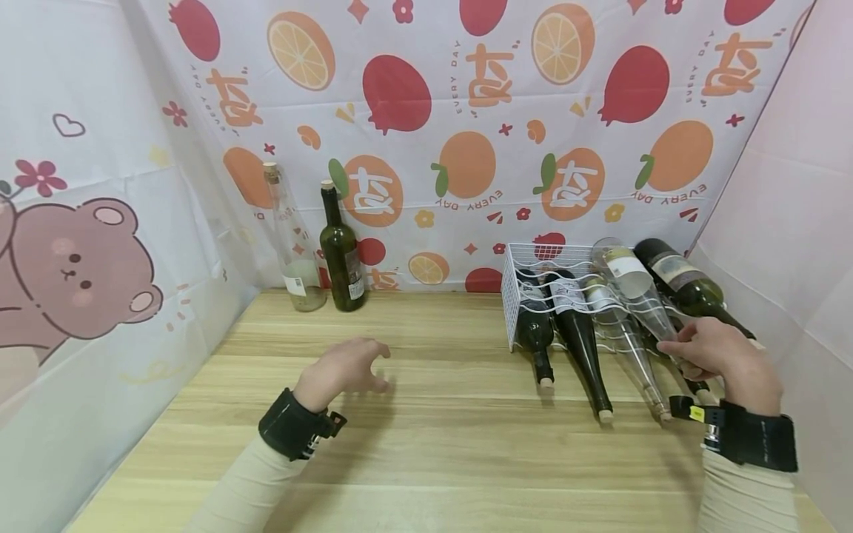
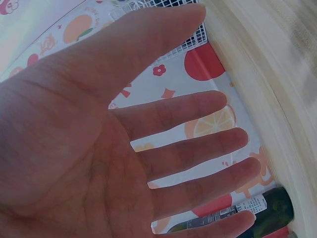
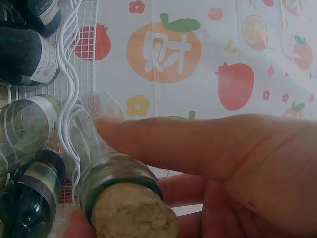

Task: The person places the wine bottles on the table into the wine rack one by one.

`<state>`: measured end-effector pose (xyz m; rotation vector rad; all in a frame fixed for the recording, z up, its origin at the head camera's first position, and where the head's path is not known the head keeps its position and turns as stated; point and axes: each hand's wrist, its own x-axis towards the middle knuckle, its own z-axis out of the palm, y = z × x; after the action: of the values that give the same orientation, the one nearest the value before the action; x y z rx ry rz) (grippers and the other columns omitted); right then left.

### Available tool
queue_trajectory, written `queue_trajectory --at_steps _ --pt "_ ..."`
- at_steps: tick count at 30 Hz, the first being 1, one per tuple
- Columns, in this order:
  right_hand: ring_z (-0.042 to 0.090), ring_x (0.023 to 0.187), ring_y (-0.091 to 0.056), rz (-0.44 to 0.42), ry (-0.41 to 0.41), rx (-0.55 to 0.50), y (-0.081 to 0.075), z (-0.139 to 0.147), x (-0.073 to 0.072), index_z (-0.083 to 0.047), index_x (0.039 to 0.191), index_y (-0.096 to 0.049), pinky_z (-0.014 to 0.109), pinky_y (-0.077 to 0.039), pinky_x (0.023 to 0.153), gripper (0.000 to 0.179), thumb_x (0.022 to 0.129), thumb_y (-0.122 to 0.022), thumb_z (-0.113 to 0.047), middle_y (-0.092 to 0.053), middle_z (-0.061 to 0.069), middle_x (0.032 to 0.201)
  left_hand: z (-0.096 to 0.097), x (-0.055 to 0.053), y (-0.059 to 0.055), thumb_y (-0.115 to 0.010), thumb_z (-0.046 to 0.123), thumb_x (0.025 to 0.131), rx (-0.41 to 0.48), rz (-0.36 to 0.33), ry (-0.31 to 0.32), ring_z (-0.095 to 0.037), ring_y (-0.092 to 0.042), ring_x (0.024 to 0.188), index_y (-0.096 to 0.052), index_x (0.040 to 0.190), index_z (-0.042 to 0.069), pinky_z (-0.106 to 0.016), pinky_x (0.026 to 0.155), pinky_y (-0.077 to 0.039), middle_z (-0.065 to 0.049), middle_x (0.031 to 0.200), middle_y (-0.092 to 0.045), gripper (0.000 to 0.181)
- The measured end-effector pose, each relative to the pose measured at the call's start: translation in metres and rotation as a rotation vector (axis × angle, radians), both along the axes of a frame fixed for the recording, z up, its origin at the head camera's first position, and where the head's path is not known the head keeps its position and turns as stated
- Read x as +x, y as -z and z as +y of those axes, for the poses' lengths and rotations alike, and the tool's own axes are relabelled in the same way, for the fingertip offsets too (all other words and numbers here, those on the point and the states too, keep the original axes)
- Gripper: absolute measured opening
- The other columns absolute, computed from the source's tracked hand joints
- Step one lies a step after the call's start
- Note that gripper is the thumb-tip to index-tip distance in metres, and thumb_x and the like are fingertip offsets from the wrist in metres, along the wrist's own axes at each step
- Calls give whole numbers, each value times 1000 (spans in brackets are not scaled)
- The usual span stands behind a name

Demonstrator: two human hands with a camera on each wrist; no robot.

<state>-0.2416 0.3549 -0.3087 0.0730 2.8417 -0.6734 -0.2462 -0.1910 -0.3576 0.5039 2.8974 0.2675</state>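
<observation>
My right hand (image 1: 720, 359) pinches the neck of a clear glass bottle (image 1: 626, 272) between thumb and fingers. This bottle lies on the upper level of a white wire wine rack (image 1: 509, 303), its base towards the back. In the right wrist view its cork (image 3: 136, 210) faces the camera, and the thumb lies along the glass neck (image 3: 119, 171). My left hand (image 1: 343, 370) hovers over the table, holding nothing. Its fingers are spread and fairly straight in the left wrist view. To the right of the clear bottle lies a dark green bottle (image 1: 686, 277), also on top.
Lower in the rack lie several corked bottles, including a green one (image 1: 535, 333), a dark one (image 1: 583, 348) and a clear one (image 1: 629, 340). A clear bottle (image 1: 300, 277) and a green bottle (image 1: 343, 259) stand upright at the back left. Patterned cloth (image 1: 440, 222) hangs behind the wooden table (image 1: 426, 429).
</observation>
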Motion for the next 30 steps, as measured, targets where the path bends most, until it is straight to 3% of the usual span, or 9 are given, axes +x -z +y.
queue_trajectory --at_steps 7,13,18,24,30 --pt "17 65 -60 -10 -12 -17 -1 1 1 18 116 -54 31 -51 60 54 105 -54 -34 -60 3 72 0 0 0 -85 33 83 -7 1 -5 -39 -60 130 -67 130 6 -59 103 -52 -16 138 -66 57" --pt "15 65 -59 -70 -36 -133 2 3 -1 14 103 -53 30 -57 61 39 110 -40 -23 -54 3 70 0 0 -1 -86 34 82 -10 8 -6 -39 -61 128 -68 129 7 -58 102 -53 -17 137 -66 57" --pt "14 64 -57 -85 -53 -159 3 3 -1 14 103 -51 29 -55 59 38 110 -43 -22 -52 2 69 -1 -1 -1 -85 34 83 -10 10 -11 -38 -61 128 -67 130 7 -59 101 -53 -16 137 -66 58" --pt "14 67 -64 -60 -22 -148 2 3 0 19 111 -51 31 -61 63 44 109 -49 -24 -61 5 76 0 0 -2 -85 34 82 -15 13 -10 -38 -62 128 -68 129 8 -59 101 -53 -16 137 -66 56" --pt "14 65 -66 -47 25 -124 1 2 0 18 108 -54 33 -62 62 46 106 -56 -27 -63 6 75 -1 0 -2 -85 34 83 -13 10 -12 -38 -62 128 -68 129 7 -58 102 -53 -16 137 -67 56"
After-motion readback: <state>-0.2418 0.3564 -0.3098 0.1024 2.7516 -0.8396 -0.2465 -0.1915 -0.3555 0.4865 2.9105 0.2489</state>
